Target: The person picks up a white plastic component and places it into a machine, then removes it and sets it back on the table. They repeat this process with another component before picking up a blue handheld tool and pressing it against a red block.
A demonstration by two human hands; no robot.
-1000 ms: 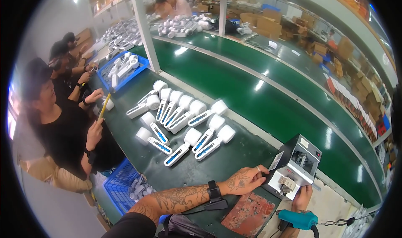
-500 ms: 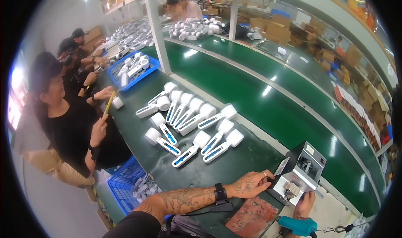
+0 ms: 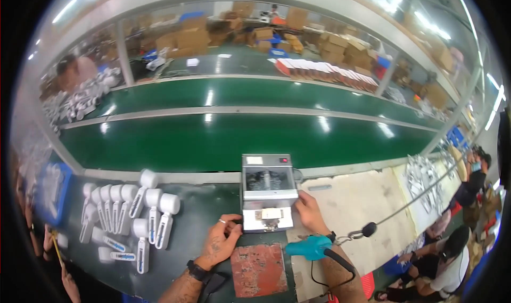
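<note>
A small black-and-silver screw feeder (image 3: pixel 269 196) with a clear window stands on the bench in front of me. My left hand (image 3: pixel 218 242) has its fingers curled against the feeder's near left corner. On the opposite side, my right hand (image 3: pixel 310 213) grips the feeder's right edge, its fingertips partly hidden. A teal electric screwdriver (image 3: pixel 308 247) hangs on a cord over my right forearm. Just below the feeder lies a worn red mat (image 3: pixel 259 271). Several white-headed handles with blue strips (image 3: pixel 141 247) lie left of my left hand.
Beyond the bench runs a green conveyor (image 3: pixel 213 143) with metal rails. A blue tray (image 3: pixel 55 196) of parts sits at far left, near a co-worker's hands (image 3: pixel 66 281). Cardboard covers the right bench (image 3: pixel 362 212), with white parts (image 3: pixel 426 180) farther off. Another person sits at lower right.
My view has swung to the right, bringing the feeder to the middle and the handles to the left. Both hands stay at the feeder's sides.
</note>
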